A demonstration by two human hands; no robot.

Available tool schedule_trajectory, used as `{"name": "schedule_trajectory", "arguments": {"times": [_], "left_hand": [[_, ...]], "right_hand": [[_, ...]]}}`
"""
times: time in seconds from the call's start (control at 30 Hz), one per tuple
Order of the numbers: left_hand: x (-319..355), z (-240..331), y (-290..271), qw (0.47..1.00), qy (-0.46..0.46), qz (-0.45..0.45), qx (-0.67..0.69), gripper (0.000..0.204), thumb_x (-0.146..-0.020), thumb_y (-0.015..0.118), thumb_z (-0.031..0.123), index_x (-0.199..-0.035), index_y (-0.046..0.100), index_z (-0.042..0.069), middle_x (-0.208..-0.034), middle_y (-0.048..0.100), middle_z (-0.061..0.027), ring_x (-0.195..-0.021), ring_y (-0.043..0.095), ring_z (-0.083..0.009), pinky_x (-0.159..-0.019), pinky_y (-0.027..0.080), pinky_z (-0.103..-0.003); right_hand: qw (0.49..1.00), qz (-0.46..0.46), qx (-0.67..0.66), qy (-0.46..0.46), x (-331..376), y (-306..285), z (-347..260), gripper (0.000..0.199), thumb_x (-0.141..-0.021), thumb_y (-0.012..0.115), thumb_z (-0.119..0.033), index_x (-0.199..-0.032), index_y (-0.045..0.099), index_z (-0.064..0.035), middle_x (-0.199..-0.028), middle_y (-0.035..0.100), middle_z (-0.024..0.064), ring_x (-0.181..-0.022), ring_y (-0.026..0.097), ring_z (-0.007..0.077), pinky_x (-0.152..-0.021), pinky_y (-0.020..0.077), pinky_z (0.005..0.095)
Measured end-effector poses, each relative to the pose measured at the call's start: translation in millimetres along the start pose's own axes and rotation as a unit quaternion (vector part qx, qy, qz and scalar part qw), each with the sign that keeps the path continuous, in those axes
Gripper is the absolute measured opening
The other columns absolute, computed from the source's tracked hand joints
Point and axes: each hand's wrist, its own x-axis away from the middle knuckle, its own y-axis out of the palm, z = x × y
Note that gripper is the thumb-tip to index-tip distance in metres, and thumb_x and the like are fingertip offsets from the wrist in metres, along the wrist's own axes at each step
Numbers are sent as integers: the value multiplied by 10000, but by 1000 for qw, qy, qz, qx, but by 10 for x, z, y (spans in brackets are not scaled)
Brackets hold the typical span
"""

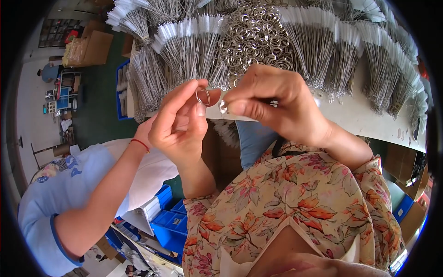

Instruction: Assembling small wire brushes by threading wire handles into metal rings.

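Note:
My left hand (182, 122) pinches a silver split ring (203, 96) between thumb and fingers, raised just over the table's near edge. Close beside it, my right hand (281, 104) is closed in a pinch on a small shiny metal piece (223, 107); its exact kind is too small to make out. A narrow gap separates that piece from the ring. Beyond my hands lies a heap of loose split rings (256, 37). Bundles of thin wire brushes (191, 46) with white bristle ends flank the heap, their looped wire ends toward me.
More brush bundles (323, 51) cover the right side of the pale table (360, 117). A co-worker's arm (106, 198) with a red bracelet reaches in at my left, its hand partly behind mine. Blue bins (170, 226) stand lower left; a cardboard box (97, 47) sits far left.

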Motion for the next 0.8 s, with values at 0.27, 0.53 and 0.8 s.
{"name": "schedule_trajectory", "arguments": {"times": [0.27, 0.53, 0.8], "left_hand": [[-8, 3, -5, 997, 18, -40, -58, 301, -721, 598, -130, -1018, 602, -79, -1017, 602, -173, -855, 625, -188, -726, 537, -256], [-31, -7, -22, 998, -6, -36, -45, 293, -725, 591, -135, -1010, 612, -71, -1012, 608, -166, -868, 626, -193, -717, 537, -259], [-86, 8, -153, 994, -23, -108, -17, 284, -747, 560, -132, -1022, 603, -78, -998, 618, -159, -863, 626, -186, -714, 521, -253]], "right_hand": [[921, -60, -268, 275, -100, -12, 7, 185, -875, 596, -183, -875, 624, 0, -687, 578, -7, -555, 499, 33, -474, 412, 182], [936, -58, -245, 245, -119, 40, 139, 159, -853, 620, -161, -871, 631, -3, -691, 597, 11, -562, 540, 53, -454, 442, 195], [924, -195, -157, 289, -225, -136, 5, 129, -838, 624, -133, -877, 645, -11, -669, 599, 24, -534, 540, 60, -452, 434, 194]]}}
